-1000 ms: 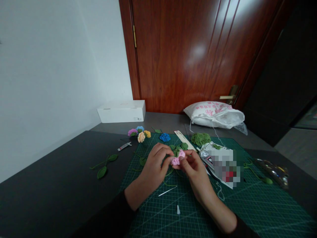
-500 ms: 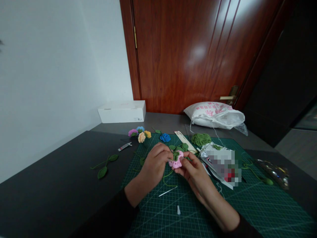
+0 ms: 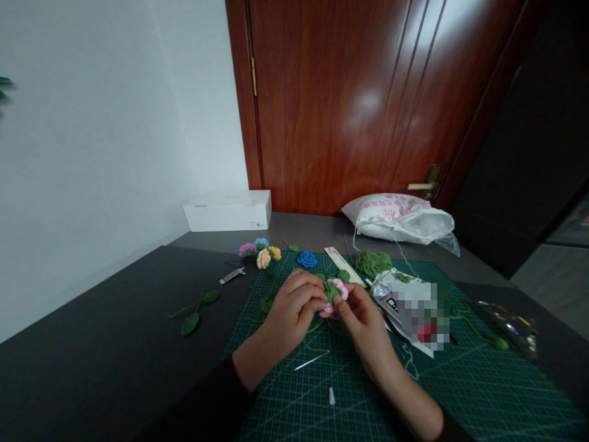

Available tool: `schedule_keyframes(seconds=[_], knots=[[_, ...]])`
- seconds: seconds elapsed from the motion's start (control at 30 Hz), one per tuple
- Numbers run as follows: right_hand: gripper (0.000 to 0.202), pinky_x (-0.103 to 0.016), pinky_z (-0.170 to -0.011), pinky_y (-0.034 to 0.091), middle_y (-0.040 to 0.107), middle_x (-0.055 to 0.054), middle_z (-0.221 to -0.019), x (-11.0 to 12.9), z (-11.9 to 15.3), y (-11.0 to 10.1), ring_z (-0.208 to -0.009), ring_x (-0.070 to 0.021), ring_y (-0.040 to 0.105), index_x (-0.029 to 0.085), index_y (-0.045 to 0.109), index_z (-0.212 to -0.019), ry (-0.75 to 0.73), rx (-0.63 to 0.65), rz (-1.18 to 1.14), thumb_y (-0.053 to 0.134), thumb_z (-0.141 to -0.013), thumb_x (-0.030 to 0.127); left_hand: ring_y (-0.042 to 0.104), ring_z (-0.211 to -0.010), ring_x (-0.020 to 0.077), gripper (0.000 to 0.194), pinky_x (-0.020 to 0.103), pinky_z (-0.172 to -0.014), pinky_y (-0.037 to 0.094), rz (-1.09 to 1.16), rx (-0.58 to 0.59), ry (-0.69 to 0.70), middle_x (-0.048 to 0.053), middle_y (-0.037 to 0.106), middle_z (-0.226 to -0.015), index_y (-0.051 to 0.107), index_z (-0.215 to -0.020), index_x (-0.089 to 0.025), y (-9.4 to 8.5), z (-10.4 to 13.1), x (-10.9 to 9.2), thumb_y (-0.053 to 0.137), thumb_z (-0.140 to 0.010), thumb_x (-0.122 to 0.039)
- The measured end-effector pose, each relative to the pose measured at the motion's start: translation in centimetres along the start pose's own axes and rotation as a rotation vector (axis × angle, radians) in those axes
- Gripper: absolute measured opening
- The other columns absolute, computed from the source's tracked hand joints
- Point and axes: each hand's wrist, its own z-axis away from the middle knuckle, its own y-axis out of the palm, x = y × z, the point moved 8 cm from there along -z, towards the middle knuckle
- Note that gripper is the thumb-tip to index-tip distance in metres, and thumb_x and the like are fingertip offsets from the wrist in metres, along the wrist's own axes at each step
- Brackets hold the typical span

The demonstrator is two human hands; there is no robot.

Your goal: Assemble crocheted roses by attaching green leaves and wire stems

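Note:
Between my hands is a pink crocheted flower (image 3: 341, 287) with a green crocheted piece (image 3: 332, 291) on its back, held above the cutting mat. My left hand (image 3: 297, 304) pinches at the left side of the green piece, fingers closed. My right hand (image 3: 367, 316) grips the flower from the right, with the thumb pressed on the green piece. Below them a thin metal needle (image 3: 311, 360) lies on the mat beside a strand of green yarn. A small white cone-shaped cap (image 3: 332, 396) is nearer to me. Green leaves (image 3: 343, 276) show partly behind the hands.
The green cutting mat (image 3: 464, 387) covers the dark table. A green yarn ball (image 3: 373, 264), a ruler (image 3: 343, 264) and a plastic packet (image 3: 405, 301) lie behind. Crocheted flowers (image 3: 263, 258), a blue flower (image 3: 307, 259), a small tube (image 3: 232, 275) and a leaf stem (image 3: 196, 313) are leftward.
The flower has turned so that more of its green back faces me. My right thumb has moved onto the green piece. The view has tilted slightly up.

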Motion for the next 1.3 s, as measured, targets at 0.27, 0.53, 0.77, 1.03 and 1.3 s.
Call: schedule_keyframes(seconds=[0.27,0.53,0.77,1.03,1.3], knots=[[0.029,-0.037,-0.068,0.057,0.07,0.0,-0.077,-0.5,0.3,0.4,-0.064,-0.0213,0.068,0.025,0.06,-0.092,0.003,0.061,0.023,0.072,-0.079,0.049,0.062,-0.089,0.0205,0.006,0.036,-0.082,0.052,0.334,-0.089,-0.365,0.005,0.063,-0.089,0.067,-0.086,-0.018,0.3,0.8,3.9,0.067,-0.08,-0.016],[0.023,-0.038,-0.066,0.058,0.071,-0.001,-0.084,-0.1,0.1,0.5,-0.065,-0.0208,0.069,0.026,0.061,-0.097,-0.026,0.088,-0.022,0.07,-0.083,0.043,0.065,-0.081,0.0164,0.015,0.028,-0.071,0.051,0.774,-0.055,-0.636,0.005,0.07,-0.092,0.068,-0.095,-0.016,2.2,2.0,5.4,0.071,-0.082,-0.022],[0.034,-0.033,-0.061,0.058,0.069,-0.004,-0.099,0.2,0.0,0.2,-0.074,-0.0208,0.069,0.027,0.059,-0.108,-0.065,0.076,-0.061,0.074,-0.08,0.038,0.06,-0.065,0.0126,0.018,0.026,-0.061,0.049,0.907,-0.057,-0.698,0.004,0.068,-0.084,0.068,-0.091,-0.015,2.7,2.1,5.3,0.076,-0.077,-0.022],[0.028,-0.034,-0.07,0.057,0.069,-0.003,-0.099,-0.4,-0.2,0.1,-0.083,-0.0219,0.07,0.027,0.061,-0.106,-0.079,0.092,-0.057,0.072,-0.082,0.036,0.059,-0.063,0.0122,0.019,0.026,-0.06,0.05,0.881,-0.071,-0.691,0.002,0.066,-0.077,0.068,-0.087,-0.015,2.6,2.1,5.4,0.079,-0.074,-0.023],[0.028,-0.03,-0.075,0.056,0.07,-0.002,-0.097,0.2,-0.1,0.2,-0.083,-0.0193,0.067,0.027,0.063,-0.106,-0.115,0.095,-0.002,0.071,-0.082,0.04,0.061,-0.07,0.0134,0.017,0.025,-0.063,0.052,0.815,-0.088,-0.662,0.004,0.067,-0.083,0.07,-0.089,-0.016,2.1,1.9,5.2,0.077,-0.076,-0.023]])
